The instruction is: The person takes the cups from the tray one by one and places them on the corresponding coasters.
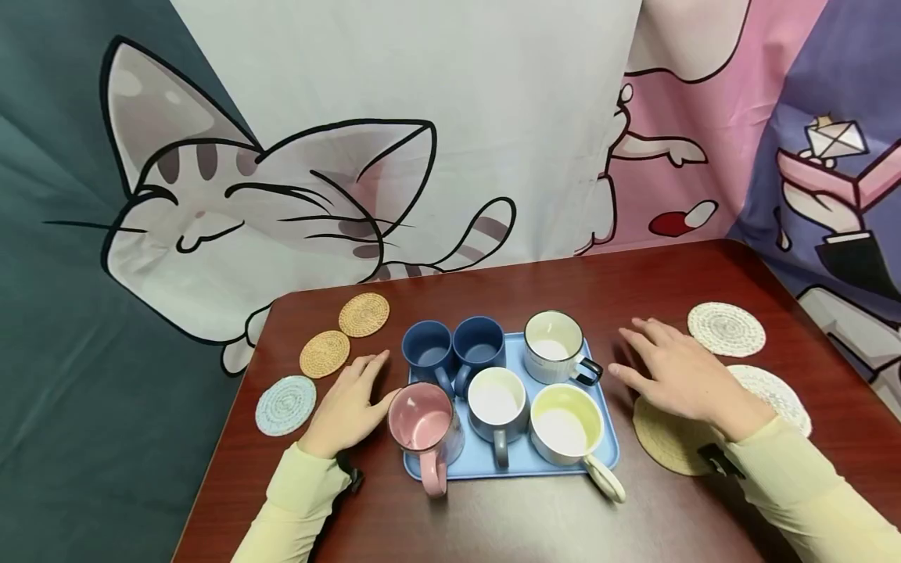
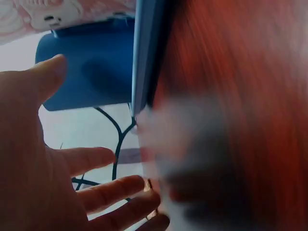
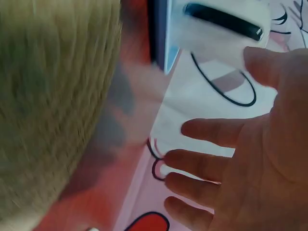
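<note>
My left hand [image 1: 352,407] is beside the left end of the blue tray [image 1: 473,467], fingers extended, holding nothing. Its thumb is close to the pink mug [image 1: 421,422], and a dark blue mug [image 2: 86,72] shows just past that thumb in the left wrist view. A second dark blue mug [image 1: 480,344] stands at the back of the tray. On the other side, my right hand [image 1: 686,375] is spread over the tan round coaster [image 1: 669,438], also holding nothing. Nearest its fingers is the white mug with a black handle [image 1: 552,344]; that handle points toward the hand.
Also on the tray stand a grey-handled mug [image 1: 497,403] and a yellow-lined mug [image 1: 566,426], its handle past the front edge. Left lie a light blue coaster [image 1: 285,405] and two tan coasters [image 1: 364,314]; right, two white coasters [image 1: 726,328]. A printed cloth [image 1: 479,78] hangs behind the table.
</note>
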Motion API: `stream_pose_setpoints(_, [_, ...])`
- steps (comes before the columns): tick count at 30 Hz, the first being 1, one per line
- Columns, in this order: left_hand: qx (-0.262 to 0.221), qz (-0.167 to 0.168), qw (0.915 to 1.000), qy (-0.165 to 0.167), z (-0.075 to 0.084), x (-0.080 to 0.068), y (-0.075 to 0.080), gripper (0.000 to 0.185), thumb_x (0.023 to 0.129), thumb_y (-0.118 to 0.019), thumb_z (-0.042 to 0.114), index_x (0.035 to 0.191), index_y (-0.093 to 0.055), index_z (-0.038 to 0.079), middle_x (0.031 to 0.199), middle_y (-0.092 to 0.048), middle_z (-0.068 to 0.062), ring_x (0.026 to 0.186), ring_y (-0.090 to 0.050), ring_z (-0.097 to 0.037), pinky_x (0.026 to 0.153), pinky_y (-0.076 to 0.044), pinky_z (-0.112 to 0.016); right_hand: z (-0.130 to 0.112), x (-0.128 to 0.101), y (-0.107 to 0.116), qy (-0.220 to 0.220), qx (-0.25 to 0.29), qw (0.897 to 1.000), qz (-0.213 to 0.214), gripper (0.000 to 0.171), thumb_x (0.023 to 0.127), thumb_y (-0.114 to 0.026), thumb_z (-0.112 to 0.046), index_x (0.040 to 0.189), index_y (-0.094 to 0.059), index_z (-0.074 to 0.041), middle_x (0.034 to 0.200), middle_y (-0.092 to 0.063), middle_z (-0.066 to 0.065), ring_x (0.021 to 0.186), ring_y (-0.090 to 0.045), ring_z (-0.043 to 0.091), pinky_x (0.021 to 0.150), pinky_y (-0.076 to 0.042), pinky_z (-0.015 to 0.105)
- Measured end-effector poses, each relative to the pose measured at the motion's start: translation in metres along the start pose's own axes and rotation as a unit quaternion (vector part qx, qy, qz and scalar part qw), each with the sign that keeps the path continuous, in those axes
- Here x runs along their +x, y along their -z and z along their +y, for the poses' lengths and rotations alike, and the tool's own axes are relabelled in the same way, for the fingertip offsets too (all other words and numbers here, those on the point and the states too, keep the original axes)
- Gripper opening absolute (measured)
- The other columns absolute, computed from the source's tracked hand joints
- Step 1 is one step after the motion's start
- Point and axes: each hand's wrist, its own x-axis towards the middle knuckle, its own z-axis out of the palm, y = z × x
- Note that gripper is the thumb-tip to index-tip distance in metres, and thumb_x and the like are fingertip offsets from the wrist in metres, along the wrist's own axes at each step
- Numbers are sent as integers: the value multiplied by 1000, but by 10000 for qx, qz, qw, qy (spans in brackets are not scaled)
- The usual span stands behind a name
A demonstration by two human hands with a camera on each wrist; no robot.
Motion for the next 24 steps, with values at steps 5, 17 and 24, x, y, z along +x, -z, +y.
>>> stream_pose_setpoints(5, [-607, -77, 9979, 217, 4, 2, -4, 62, 94, -73, 41, 143, -56, 7, 117, -65, -5, 98, -64, -18, 89, -55, -39, -10, -7, -8, 275, 58, 9994, 211, 48, 91, -76, -44, 117, -73, -4, 107, -71, 13, 96, -68, 34, 82, -53, 58])
stream_pose_setpoints(17, [-2283, -998, 9679, 337, -1, 16, -15, 28, 91, -59, 2, 118, -67, 6, 77, -62, 3, 69, -56, -7, 68, -45, -22, -29, -7, -24, 77, 808, 9963, -275, 24, 88, -79, -26, 105, -74, -10, 93, -68, -3, 85, -64, 16, 78, -54, 45])
stream_pose_setpoints(24, [-3028, -1572, 9379, 636, -4, 23, -21, 25, 91, -64, 5, 116, -60, 3, 66, -62, -2, 54, -53, -11, 53, -44, -25, -32, -2, -29, -420, 1381, 9883, -485, 14, 85, -77, -17, 96, -71, -11, 73, -61, -10, 67, -53, 7, 63, -44, 30])
